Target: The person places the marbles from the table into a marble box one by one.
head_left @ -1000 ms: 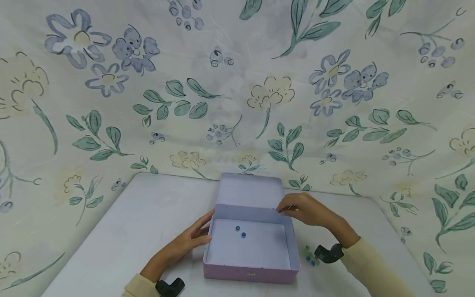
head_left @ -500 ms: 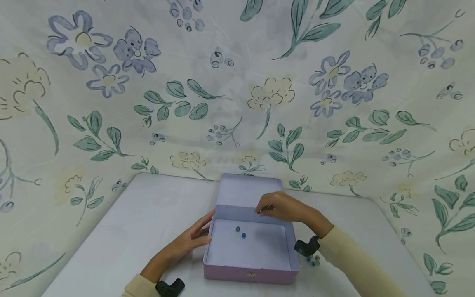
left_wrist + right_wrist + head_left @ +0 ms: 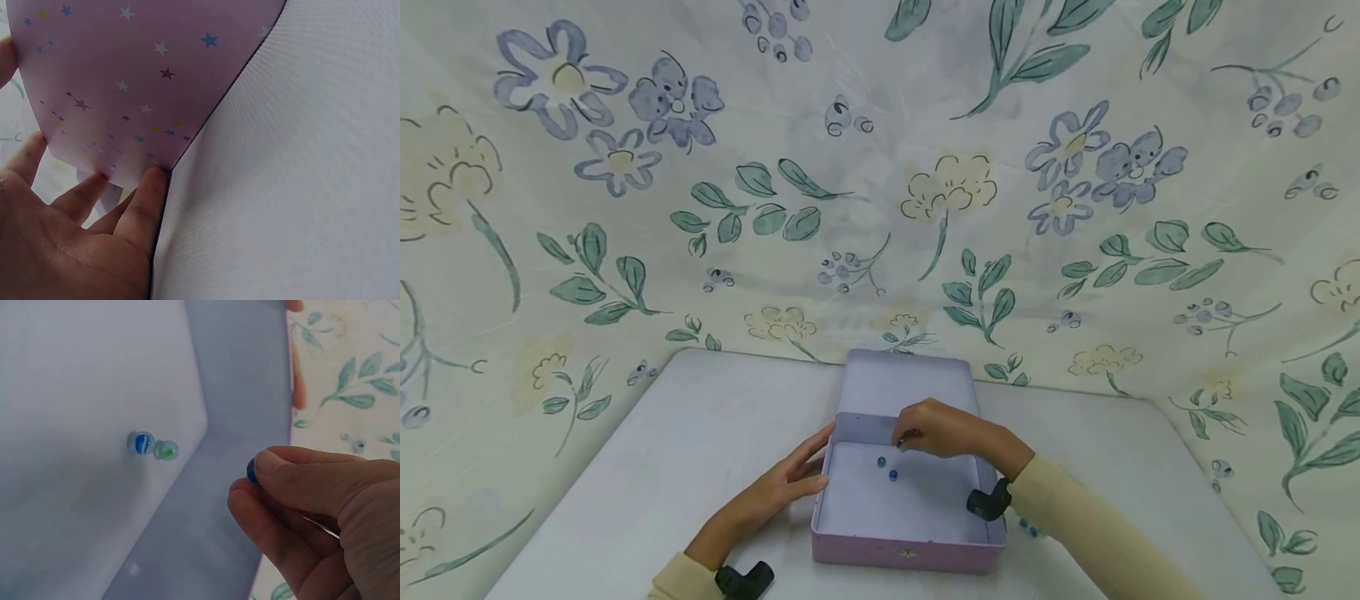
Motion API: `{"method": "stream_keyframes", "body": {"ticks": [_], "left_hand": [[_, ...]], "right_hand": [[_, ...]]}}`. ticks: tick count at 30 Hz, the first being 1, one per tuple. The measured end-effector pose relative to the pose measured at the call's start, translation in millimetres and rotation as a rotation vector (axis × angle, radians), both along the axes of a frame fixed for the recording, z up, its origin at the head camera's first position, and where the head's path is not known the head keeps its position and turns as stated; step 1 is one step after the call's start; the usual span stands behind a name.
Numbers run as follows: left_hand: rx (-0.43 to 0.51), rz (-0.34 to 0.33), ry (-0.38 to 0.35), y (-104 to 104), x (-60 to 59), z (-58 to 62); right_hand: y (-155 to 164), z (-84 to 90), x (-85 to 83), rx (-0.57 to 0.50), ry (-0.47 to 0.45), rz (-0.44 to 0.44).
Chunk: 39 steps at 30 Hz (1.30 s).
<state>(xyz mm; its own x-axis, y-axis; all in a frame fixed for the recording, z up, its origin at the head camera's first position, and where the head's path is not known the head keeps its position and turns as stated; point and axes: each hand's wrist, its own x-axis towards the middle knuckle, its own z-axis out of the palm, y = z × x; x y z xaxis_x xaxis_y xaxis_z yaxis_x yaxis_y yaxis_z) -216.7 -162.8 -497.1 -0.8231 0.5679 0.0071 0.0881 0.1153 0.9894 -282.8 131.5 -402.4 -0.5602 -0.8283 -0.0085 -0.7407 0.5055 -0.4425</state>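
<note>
Two bare hands work at a white flat-topped counter (image 3: 662,467) that stands against a draped floral cloth backdrop (image 3: 880,167) of green leaves and blue and cream flowers. Near the counter's front edge, about midway along it, sits a shallow rectangular pink-lilac tin box (image 3: 907,553) printed with small stars on its outer wall, its hinged lid (image 3: 910,383) thrown back toward the far edge. At the box's left wall rests the left hand (image 3: 790,482), fingers straight and relaxed, fingertips (image 3: 150,187) touching that starred wall at a lower corner where it meets the counter; its grip is apart and holds nothing. Over the far half of the box's floor hangs the right hand (image 3: 943,429), its grip pinched together, thumb and forefinger clamped on a small dark blue glass marble (image 3: 251,470), held above the inner wall. On the box's floor, just beside each other, lie a blue-and-white swirled glass marble (image 3: 141,443) and a green glass marble (image 3: 166,450), toward the far left corner. A few more small marbles (image 3: 1028,528) lie on the counter right of the box, partly hidden by the cream sleeve.
</note>
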Motion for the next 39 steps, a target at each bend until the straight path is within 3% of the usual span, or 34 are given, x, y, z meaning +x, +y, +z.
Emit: {"method": "stream_keyframes", "body": {"ticks": [11, 18, 27, 39], "left_hand": [[-0.005, -0.003, -0.012, -1, 0.7, 1.2], [-0.004, 0.016, -0.002, -3, -1.9, 4.0], [-0.008, -0.021, 0.011, -1, 0.9, -2.2], [-0.001, -0.007, -0.002, -3, 2.4, -2.4]], "right_hand": [[-11, -18.0, -3.3, 0.068, -0.002, -0.045], [-13, -29.8, -8.5, 0.114, 0.046, -0.063], [-8, -51.0, -0.7, 0.131, 0.054, -0.038], [-11, -53.4, -0.1, 0.133, 0.088, -0.035]]}}
